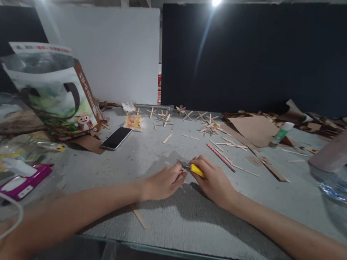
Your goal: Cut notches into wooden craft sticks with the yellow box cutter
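Note:
My right hand [213, 181] is closed round a yellow-handled cutter [197, 170], its metal blade pointing left toward my left hand [165, 180]. The fingers of my left hand are pinched together at the blade's tip; what they hold, if anything, is too small to make out. Both hands are over the middle of the grey table [180, 232]. Behind them lie a red patterned stick [221, 158] and several loose wooden sticks [231, 144]. One wooden stick [140, 218] rests near the front edge, below my left forearm.
Small crossed-stick pieces [210, 126] are at the back. On the left are a phone [116, 138], a printed bag [57, 99], a purple object [24, 181] and a white cable [19, 212]. Cardboard [251, 129], a glue stick [283, 133] and a large cylindrical container [337, 146] stand or lie right.

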